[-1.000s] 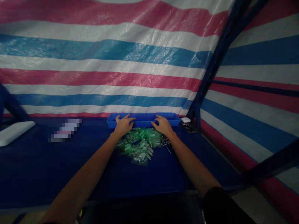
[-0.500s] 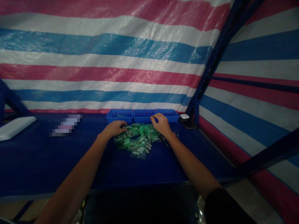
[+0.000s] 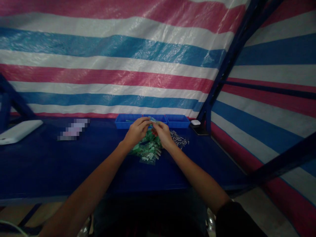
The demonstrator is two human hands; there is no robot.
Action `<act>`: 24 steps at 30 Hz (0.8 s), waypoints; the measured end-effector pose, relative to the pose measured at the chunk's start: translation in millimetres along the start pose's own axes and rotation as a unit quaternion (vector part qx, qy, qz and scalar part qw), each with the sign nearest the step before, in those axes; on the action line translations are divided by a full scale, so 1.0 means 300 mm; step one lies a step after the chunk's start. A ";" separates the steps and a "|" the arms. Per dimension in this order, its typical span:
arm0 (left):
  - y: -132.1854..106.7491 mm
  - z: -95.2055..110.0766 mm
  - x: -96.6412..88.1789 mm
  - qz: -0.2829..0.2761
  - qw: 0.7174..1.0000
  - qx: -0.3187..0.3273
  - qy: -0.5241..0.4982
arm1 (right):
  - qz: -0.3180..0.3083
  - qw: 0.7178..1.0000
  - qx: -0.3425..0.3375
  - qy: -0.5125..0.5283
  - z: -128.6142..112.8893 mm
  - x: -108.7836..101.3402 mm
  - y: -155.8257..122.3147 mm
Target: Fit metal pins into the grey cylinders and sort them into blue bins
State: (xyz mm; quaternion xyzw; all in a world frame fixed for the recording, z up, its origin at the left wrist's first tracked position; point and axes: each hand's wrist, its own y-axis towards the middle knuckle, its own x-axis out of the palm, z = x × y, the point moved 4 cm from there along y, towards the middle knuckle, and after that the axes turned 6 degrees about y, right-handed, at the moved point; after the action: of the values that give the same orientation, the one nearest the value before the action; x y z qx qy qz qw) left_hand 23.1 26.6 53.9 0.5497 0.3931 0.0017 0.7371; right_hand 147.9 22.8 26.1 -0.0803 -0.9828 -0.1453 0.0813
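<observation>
My left hand (image 3: pixel 137 130) and my right hand (image 3: pixel 163 132) meet above a pile of small plastic bags (image 3: pixel 149 151). Both hands are closed, pinching a small clear plastic bag (image 3: pixel 152 119) between their fingertips; its contents are too small to make out. The bags in the pile are clear with green on them and show metal pieces inside. My wrists and hands hide part of the pile. Loose metal screws (image 3: pixel 179 140) lie to the right of it, beside my right wrist.
Three joined blue bins (image 3: pixel 177 121) stand behind the pile; the left one holds a few small pieces. A white case (image 3: pixel 196 122) and a dark phone (image 3: pixel 200 130) lie at the right. Far left is a white object (image 3: pixel 21 131), near a blurred-out item (image 3: pixel 75 130). Blue posts (image 3: pixel 217 75) flank the table.
My left hand has moved right from the pile's left side to meet my right hand, which shifted slightly left. A small bag now shows between them. More of the screws are visible.
</observation>
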 end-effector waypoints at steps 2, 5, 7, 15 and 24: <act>0.001 0.015 0.002 0.000 1.000 -0.008 -0.025 | 0.020 0.997 -0.063 -0.047 -0.008 -0.033 0.004; 0.005 0.012 0.002 -0.050 0.990 -0.099 -0.088 | 0.045 0.960 -0.207 -0.182 -0.051 -0.065 -0.012; 0.000 0.001 0.008 -0.089 0.961 -0.196 -0.172 | 0.022 0.920 -0.289 -0.264 -0.079 -0.057 -0.034; -0.032 -0.047 -0.004 -0.058 0.931 -0.305 -0.194 | -0.051 0.881 -0.338 -0.326 -0.075 0.011 -0.080; -0.037 0.043 -0.032 0.003 0.998 -0.035 0.051 | -0.099 0.995 0.010 -0.021 -0.016 -0.014 -0.023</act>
State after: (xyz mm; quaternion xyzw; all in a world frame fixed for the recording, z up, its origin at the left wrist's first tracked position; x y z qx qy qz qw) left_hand 19.1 7.6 51.5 0.5236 0.4286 0.0458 0.7348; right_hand 151.4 14.4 27.9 0.0149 -0.9887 -0.1414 0.0469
